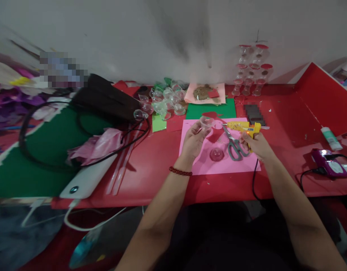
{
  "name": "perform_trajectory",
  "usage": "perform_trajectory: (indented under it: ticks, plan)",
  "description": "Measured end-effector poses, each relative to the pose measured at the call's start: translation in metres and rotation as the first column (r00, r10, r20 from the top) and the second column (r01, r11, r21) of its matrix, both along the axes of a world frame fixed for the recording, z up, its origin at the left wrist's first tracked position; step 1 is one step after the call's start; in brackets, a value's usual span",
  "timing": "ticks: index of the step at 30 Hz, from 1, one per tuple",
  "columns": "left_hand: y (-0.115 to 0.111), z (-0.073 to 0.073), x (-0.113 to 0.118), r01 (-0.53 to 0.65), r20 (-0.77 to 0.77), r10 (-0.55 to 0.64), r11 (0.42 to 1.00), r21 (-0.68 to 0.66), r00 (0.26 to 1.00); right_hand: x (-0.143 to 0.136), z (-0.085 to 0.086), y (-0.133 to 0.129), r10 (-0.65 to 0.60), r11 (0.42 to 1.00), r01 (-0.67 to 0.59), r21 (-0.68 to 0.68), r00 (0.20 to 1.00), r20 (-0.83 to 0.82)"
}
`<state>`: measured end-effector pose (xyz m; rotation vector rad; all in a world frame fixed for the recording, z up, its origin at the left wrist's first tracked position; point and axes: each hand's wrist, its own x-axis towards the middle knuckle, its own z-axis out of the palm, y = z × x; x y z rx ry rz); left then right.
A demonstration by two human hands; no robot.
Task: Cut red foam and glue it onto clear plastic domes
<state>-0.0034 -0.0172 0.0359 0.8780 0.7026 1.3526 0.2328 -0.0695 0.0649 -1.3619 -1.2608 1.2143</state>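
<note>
My left hand (194,141) pinches a small clear plastic cup (207,122) by its side, above a sheet of pink paper (187,163). In my right hand (255,145) is a yellow hot glue gun (238,125), its nozzle pointing left toward the cup and a small orange light showing on its body. Scissors with grey handles (235,149) lie on the pink paper beneath the gun. Nearer to me, another clear plastic cup (216,154) rests on the paper. A red paper piece (211,114) lies just beyond the held cup.
A pile of clear cups (168,98) stands at the back. Joined cups with red discs (249,71) stand by the wall. Clear glue sticks (124,162) and a white power bank (87,178) lie left; a glue bottle (331,138) and purple device (330,163) sit right.
</note>
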Motion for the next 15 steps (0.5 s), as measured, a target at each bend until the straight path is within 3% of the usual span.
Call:
perform_trajectory:
  ticks: [8, 15]
  plan:
    - [0.006, -0.009, 0.003, -0.022, -0.031, 0.022, 1.000, -0.003, 0.999, 0.001, -0.002, 0.001, 0.028, 0.999, -0.029, -0.015, 0.999, -0.043]
    - [0.015, -0.026, 0.003, -0.068, -0.169, 0.075, 0.997, 0.046, 0.983, 0.001, -0.005, 0.002, 0.065, 0.998, -0.065, 0.001, 0.998, -0.012]
